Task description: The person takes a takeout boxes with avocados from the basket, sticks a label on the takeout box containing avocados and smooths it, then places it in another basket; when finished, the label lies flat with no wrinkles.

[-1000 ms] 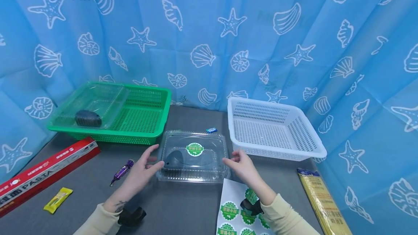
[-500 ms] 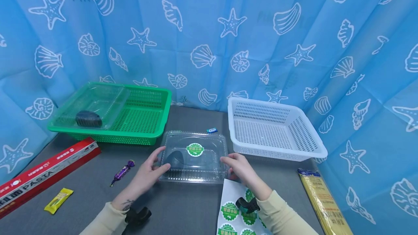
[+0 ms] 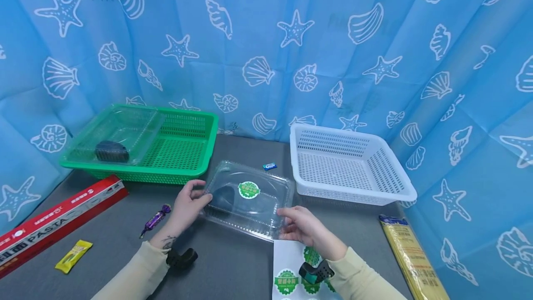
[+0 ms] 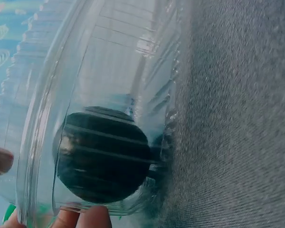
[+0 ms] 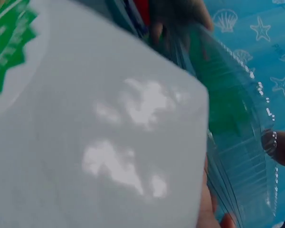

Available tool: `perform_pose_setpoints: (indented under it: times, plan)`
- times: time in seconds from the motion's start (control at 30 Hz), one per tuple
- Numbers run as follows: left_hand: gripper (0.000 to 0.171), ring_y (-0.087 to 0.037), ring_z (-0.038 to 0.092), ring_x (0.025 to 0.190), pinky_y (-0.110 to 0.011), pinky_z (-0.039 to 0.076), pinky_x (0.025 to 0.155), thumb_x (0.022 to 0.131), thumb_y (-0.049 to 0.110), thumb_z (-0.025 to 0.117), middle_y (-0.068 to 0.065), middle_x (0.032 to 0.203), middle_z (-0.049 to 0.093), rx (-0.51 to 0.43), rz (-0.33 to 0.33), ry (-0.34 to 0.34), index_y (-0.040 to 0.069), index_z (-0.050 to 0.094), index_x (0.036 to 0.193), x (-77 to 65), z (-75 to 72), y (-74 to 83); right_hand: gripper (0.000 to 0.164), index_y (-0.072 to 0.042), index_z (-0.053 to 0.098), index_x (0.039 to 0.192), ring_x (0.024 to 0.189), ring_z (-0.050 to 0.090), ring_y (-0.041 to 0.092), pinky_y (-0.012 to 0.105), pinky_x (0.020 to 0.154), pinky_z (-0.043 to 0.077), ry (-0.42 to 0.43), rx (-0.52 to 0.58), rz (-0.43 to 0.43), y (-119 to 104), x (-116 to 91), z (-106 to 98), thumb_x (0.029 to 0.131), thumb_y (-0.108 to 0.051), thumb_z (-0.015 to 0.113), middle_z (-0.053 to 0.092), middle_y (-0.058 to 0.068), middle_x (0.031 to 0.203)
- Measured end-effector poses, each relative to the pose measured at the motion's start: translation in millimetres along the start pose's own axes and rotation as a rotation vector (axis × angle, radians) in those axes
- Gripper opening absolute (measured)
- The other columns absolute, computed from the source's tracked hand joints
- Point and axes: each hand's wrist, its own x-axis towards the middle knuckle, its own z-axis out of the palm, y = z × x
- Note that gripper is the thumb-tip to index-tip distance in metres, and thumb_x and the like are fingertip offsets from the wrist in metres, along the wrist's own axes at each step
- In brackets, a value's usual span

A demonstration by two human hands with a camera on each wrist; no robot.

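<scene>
A clear plastic clamshell container [image 3: 258, 212] with a round green-and-white sticker [image 3: 249, 190] on its lid sits turned at an angle in the middle of the table. Inside, at its left end, lies a dark oval object [image 4: 102, 159], its kind unclear through the plastic. My left hand [image 3: 188, 205] grips the container's left side, thumb above the rim and fingers below. On the near right corner, my right hand [image 3: 306, 228] holds the rim between thumb and fingers. A white sheet of green stickers [image 3: 287, 256] lies under my right wrist; it fills much of the right wrist view.
A green basket [image 3: 195, 168] at back left bears another clear container [image 3: 137, 126] with a dark object. A white basket [image 3: 354, 191] stands back right. Around lie a red pasta box [image 3: 62, 219], wrapped candies [image 3: 156, 220], a yellow packet [image 3: 74, 256] and a golden package [image 3: 410, 253].
Both hands have taken hold of the container, which has turned clockwise, its right end coming nearer. The sticker sheet has shifted slightly left and toward me.
</scene>
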Motion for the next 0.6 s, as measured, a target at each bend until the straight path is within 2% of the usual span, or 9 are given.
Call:
perform_pose_setpoints:
  times: [0.07,0.13,0.2,0.27,0.33,0.43,0.53,0.6]
  plan:
    - [0.046,-0.02,0.056,0.083,-0.029,0.046,0.057,0.081,0.026,0.06,-0.016,0.105,0.057,-0.001,-0.016,0.027,0.006,0.04,0.117,2.4,-1.5,-1.4,0.055,0.005,0.032,0.114,0.062,0.057,0.015,0.029,0.059,0.052,-0.045,0.036,0.018,2.6,-2.6,3.1,0.079,-0.028,0.059,0.057,0.01,0.081]
    - [0.051,-0.021,0.055,0.085,-0.028,0.045,0.059,0.08,0.032,0.06,-0.016,0.107,0.056,0.002,-0.037,0.054,0.005,0.037,0.118,3.0,-3.8,-2.5,0.056,0.006,0.033,0.113,0.062,0.058,0.015,0.029,0.06,0.052,-0.056,0.043,0.021,4.9,-3.8,4.9,0.079,-0.03,0.059,0.058,0.01,0.079]
    - [0.057,-0.021,0.056,0.086,-0.028,0.046,0.061,0.079,0.036,0.06,-0.015,0.108,0.055,-0.015,-0.055,0.098,0.005,0.033,0.118,1.7,-6.9,-3.8,0.057,0.004,0.032,0.11,0.062,0.058,0.016,0.03,0.059,0.052,-0.009,0.027,-0.01,6.1,-4.5,4.4,0.078,-0.034,0.06,0.055,0.01,0.079]
    - [0.065,-0.02,0.058,0.082,-0.029,0.048,0.061,0.076,0.044,0.062,-0.014,0.105,0.055,-0.074,-0.024,0.171,0.007,0.029,0.119,5.4,-10.3,-17.6,0.059,0.002,0.032,0.108,0.062,0.056,0.017,0.031,0.056,0.052,0.093,-0.025,-0.067,6.9,-3.4,0.5,0.076,-0.039,0.061,0.05,0.011,0.082]
    - [0.068,-0.025,0.06,0.077,-0.032,0.051,0.06,0.074,0.045,0.063,-0.014,0.102,0.054,-0.17,0.026,0.25,0.012,0.027,0.121,11.3,-15.4,-33.3,0.062,0.001,0.032,0.109,0.064,0.053,0.018,0.034,0.055,0.051,0.213,-0.112,-0.146,6.6,-1.9,-5.5,0.075,-0.042,0.062,0.045,0.012,0.087]
    - [0.069,-0.029,0.061,0.071,-0.033,0.052,0.057,0.073,0.042,0.065,-0.014,0.095,0.053,-0.309,0.142,0.335,0.02,0.024,0.124,26.1,-27.1,-58.9,0.063,-0.002,0.033,0.114,0.073,0.049,0.022,0.035,0.056,0.048,0.364,-0.309,-0.29,6.1,1.7,-17.1,0.075,-0.04,0.064,0.044,0.016,0.097]
    - [0.069,-0.03,0.061,0.069,-0.034,0.052,0.058,0.076,0.028,0.066,-0.015,0.092,0.053,-0.428,0.202,0.342,0.021,0.021,0.128,35.0,-41.5,-63.1,0.057,-0.005,0.038,0.116,0.084,0.05,0.026,0.035,0.065,0.046,0.439,-0.501,-0.463,5.2,6.1,-26.7,0.075,-0.035,0.065,0.048,0.016,0.104]
    - [0.07,-0.027,0.062,0.066,-0.035,0.052,0.058,0.076,0.026,0.067,-0.015,0.087,0.053,-0.481,0.202,0.346,0.022,0.021,0.129,39.0,-49.8,-61.3,0.054,-0.006,0.04,0.116,0.093,0.049,0.029,0.036,0.07,0.045,0.449,-0.588,-0.57,5.2,9.3,-30.3,0.075,-0.03,0.066,0.048,0.015,0.109]
